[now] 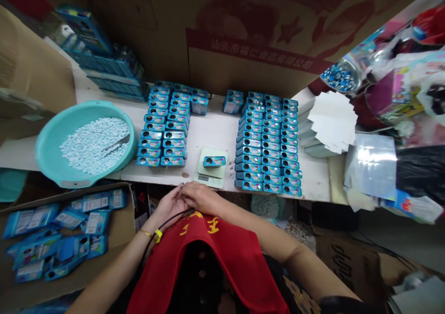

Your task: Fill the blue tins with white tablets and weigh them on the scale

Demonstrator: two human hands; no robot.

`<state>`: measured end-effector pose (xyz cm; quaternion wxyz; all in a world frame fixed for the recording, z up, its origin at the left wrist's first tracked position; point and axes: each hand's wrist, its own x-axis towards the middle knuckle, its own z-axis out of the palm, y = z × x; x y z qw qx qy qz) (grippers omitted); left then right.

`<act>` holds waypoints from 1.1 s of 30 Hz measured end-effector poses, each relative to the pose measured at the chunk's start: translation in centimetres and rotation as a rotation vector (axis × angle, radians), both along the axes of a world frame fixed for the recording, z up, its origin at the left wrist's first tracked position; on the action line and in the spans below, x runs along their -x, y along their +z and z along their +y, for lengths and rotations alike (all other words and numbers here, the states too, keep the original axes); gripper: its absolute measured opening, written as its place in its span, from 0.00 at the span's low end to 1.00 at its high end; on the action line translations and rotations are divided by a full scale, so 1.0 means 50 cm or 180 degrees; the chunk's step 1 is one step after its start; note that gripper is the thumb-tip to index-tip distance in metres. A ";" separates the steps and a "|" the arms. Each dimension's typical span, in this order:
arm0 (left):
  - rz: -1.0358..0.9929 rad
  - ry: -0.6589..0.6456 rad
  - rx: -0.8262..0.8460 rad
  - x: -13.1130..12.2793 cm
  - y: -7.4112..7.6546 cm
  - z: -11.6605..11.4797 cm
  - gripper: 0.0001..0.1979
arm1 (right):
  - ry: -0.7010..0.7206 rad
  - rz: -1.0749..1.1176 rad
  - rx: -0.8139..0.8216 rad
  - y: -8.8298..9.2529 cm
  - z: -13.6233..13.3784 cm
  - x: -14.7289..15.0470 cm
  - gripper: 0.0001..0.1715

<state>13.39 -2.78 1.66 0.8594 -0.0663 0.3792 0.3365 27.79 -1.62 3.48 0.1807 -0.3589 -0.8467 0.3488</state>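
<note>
My left hand and my right hand are pressed together just below the table's front edge, above my red vest. The fingers are closed around each other; what they hold, if anything, is hidden. A thin black cord runs from them across my left wrist. Straight ahead sits a small pale scale with one blue tin on it. Rows of blue tins lie to its left and to its right.
A teal basin of white tablets with a scoop stands at the left. A carton of blue packets is at the lower left. White card sheets, foil bags and cardboard walls surround the table.
</note>
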 end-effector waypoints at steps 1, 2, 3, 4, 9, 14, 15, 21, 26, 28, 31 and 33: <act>0.0032 0.0059 -0.0012 -0.006 0.002 0.010 0.11 | -0.0208 0.0121 0.0075 0.007 0.007 -0.016 0.07; 0.0058 0.0091 -0.0024 -0.011 0.005 0.020 0.10 | -0.0455 0.0222 0.0117 0.014 0.016 -0.034 0.07; 0.0076 0.0092 -0.0040 -0.014 0.007 0.029 0.10 | -0.0710 0.0290 0.0124 0.019 0.027 -0.053 0.08; 0.0088 0.0073 -0.0057 -0.016 0.010 0.037 0.10 | -0.0958 0.0309 0.0104 0.022 0.039 -0.073 0.08; 0.0182 0.0017 0.0031 -0.015 0.022 0.050 0.11 | -0.1495 -0.0166 0.0048 0.000 0.100 -0.136 0.09; 0.0275 0.0076 0.0170 -0.005 0.019 0.039 0.11 | -0.1537 -0.0117 0.0132 -0.024 0.114 -0.145 0.11; 0.0287 0.0099 0.0182 -0.002 0.017 0.037 0.11 | -0.1615 -0.0021 0.0127 -0.023 0.112 -0.145 0.11; 0.0399 0.0376 0.0272 0.029 0.003 0.028 0.10 | -0.2152 0.0672 -0.0023 -0.005 0.106 -0.153 0.09; 0.0690 0.0628 0.0404 0.047 -0.007 0.026 0.10 | -0.2402 0.0895 -0.0125 -0.004 0.100 -0.163 0.07; 0.0732 0.0681 0.0411 0.050 -0.007 0.027 0.10 | -0.2420 0.0928 -0.0130 -0.006 0.097 -0.163 0.07; 0.0754 0.0723 0.0409 0.054 -0.004 0.028 0.11 | -0.2376 0.0939 -0.0130 -0.011 0.094 -0.157 0.07; 0.0757 0.0728 0.0404 0.058 -0.004 0.027 0.11 | -0.2315 0.0936 -0.0122 -0.014 0.096 -0.152 0.07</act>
